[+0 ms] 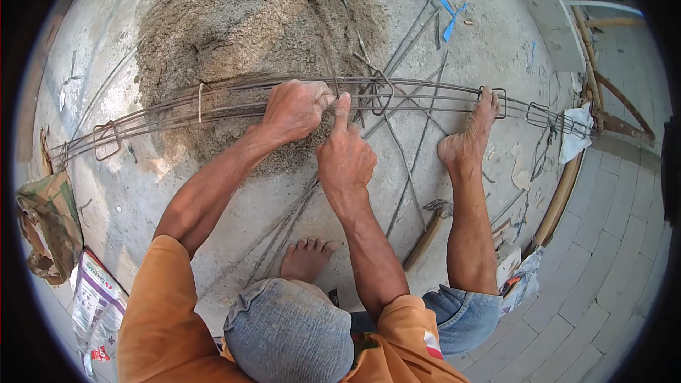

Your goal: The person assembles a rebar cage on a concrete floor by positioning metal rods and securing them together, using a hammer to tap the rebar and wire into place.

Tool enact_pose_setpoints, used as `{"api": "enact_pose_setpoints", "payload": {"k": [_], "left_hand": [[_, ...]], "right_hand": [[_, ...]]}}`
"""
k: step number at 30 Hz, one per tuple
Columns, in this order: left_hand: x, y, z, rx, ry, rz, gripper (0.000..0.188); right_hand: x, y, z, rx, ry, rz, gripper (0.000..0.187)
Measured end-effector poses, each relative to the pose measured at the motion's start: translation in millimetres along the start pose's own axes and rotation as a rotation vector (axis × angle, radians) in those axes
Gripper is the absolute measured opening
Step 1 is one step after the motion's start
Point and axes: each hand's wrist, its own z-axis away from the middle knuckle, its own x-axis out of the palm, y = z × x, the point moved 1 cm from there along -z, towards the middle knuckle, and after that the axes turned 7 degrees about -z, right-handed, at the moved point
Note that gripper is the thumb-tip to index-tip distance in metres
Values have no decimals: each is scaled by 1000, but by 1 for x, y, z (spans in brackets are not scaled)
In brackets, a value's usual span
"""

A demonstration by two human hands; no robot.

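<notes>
A long, narrow rebar cage [433, 108] of thin steel bars and square stirrups runs from side to side in front of me. My left hand [298, 110] is closed in a fist over its bars near the middle; what lies inside the fist is hidden. Close on its right, my right hand [347, 156] has the index finger stretched forward to the bars, beside a thin upright stirrup [332, 64]. Its other fingers are curled, and their contents cannot be seen. My right foot [468, 135] rests its toes on the cage near another stirrup [501, 103].
A sand heap [213, 28] lies behind and beneath the cage. Loose steel rods [404, 149] cross the concrete floor [206, 220]. A wooden-handled hammer [429, 237] lies by my right leg. Blue strips [447, 10] are at the far right, and a printed sack [99, 298] at the near left.
</notes>
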Motion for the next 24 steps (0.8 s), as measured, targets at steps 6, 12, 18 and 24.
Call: {"api": "enact_pose_setpoints", "payload": {"k": [6, 12, 18, 24], "left_hand": [[-4, -4, 1, -27, -47, -25, 17], [-1, -8, 3, -111, -90, -44, 17], [4, -3, 6, -67, -54, 2, 17], [-5, -4, 4, -75, -46, 8, 17]], "right_hand": [[2, 5, 15, 20, -113, 8, 80], [2, 18, 41, 24, -233, 22, 79], [1, 6, 12, -59, 10, 33, 79], [-3, 6, 17, 19, -161, 0, 72]]}}
